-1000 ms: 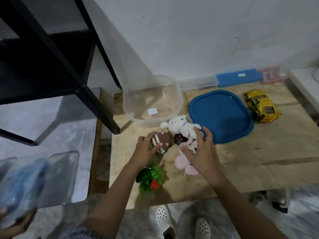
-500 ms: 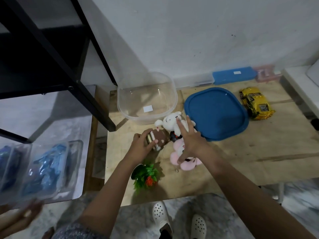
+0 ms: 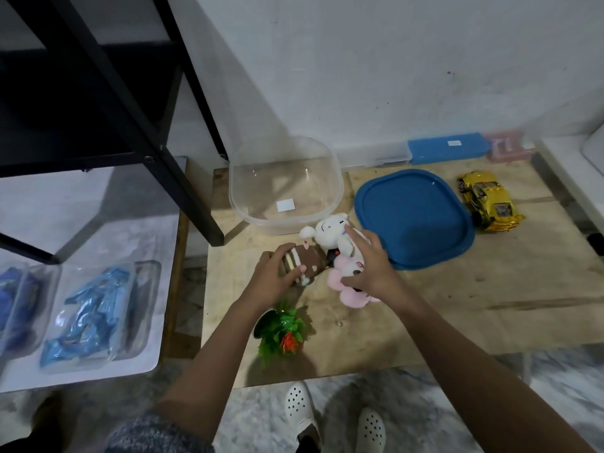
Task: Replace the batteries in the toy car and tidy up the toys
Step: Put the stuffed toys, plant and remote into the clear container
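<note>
Left hand (image 3: 270, 280) tight around a brown cream-striped plush (image 3: 309, 261); right hand (image 3: 371, 273) loose-fingered on white plush (image 3: 328, 231) and pink plush (image 3: 354, 298).

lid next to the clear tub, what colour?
Solid blue lid, lying flat on the table; seen in the head view.

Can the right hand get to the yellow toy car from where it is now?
Probably yes. The yellow toy car sits uncovered beyond the flat blue lid, with nothing standing between. The right hand rests on the plush toys, so it must leave them first.
</note>
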Available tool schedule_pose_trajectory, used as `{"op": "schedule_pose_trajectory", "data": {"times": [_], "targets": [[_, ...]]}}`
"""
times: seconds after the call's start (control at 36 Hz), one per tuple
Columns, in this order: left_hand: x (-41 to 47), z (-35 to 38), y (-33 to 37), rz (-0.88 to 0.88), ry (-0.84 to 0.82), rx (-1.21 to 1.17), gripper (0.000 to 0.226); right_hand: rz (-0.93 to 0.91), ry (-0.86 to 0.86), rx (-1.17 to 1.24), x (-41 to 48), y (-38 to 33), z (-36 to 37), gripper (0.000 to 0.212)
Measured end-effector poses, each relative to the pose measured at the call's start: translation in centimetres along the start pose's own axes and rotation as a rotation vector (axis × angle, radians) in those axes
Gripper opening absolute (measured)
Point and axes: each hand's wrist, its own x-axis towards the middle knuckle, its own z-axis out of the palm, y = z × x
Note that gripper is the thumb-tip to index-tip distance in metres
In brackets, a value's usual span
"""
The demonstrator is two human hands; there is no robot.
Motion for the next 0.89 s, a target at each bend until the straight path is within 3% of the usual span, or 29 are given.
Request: {"op": "schedule_pose_trajectory", "data": {"times": [0.19,0.25,0.31,0.64,0.89], "targets": [[1.0,-0.2,-0.1,-0.028,0.017,-0.024,0.047,-0.002,0.053,0.097,-0.3,0.6,0.2,0.092],[-3.2,-0.2,4.7,0.019,0.154,-0.079,0.05,-0.143,0.051,0.059,-3.7,-0.9,-4.5,0.092],[-2.9,-0.5,5.4,-0.006,0.165,-0.084,0.052,-0.117,0.076,0.043,-3.0,-1.0,-5.1,0.092],[-5.1,-1.4,4.1,0.059,0.279,-0.108,0.058,-0.135,0.116,0.16,-6.0,-0.2,-5.2,0.092],[-5.8,-3.7,8.4,0.161,0.405,-0.234,0.057,-0.267,0.161,0.091,-4.9,-4.9,-10.6,0.089]]}}
